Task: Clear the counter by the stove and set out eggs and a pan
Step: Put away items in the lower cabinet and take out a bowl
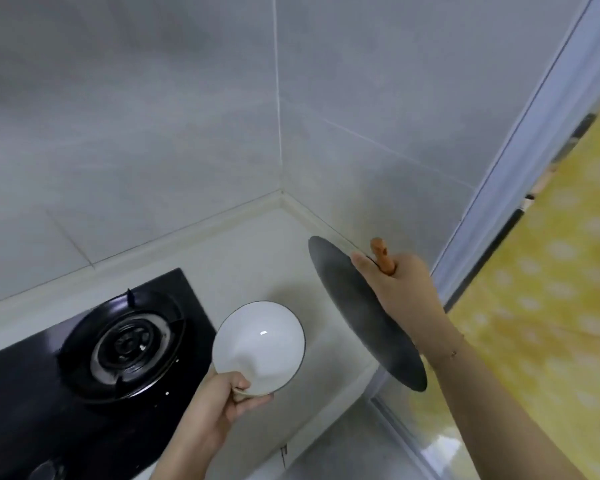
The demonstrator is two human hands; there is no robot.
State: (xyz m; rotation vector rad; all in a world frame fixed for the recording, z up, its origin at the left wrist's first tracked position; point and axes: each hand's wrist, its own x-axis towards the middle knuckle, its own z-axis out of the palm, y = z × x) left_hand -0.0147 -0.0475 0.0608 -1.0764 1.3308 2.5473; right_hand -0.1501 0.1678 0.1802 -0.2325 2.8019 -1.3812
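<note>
My left hand (219, 401) grips the near rim of a white bowl (262, 341) with a thin dark edge, held tilted just above the pale counter (253, 244) beside the stove. The bowl looks empty. My right hand (400, 292) holds a round dark grey lid (347, 306) by its orange knob (381, 254). The lid is tilted on edge above the counter's right end, close to the side wall. No eggs or pan are in view.
A black gas hob (25, 393) with a round burner (125, 344) fills the lower left. Grey tiled walls meet in a corner behind the counter. A pale door frame (499, 188) and a yellow patterned surface (541, 271) lie to the right.
</note>
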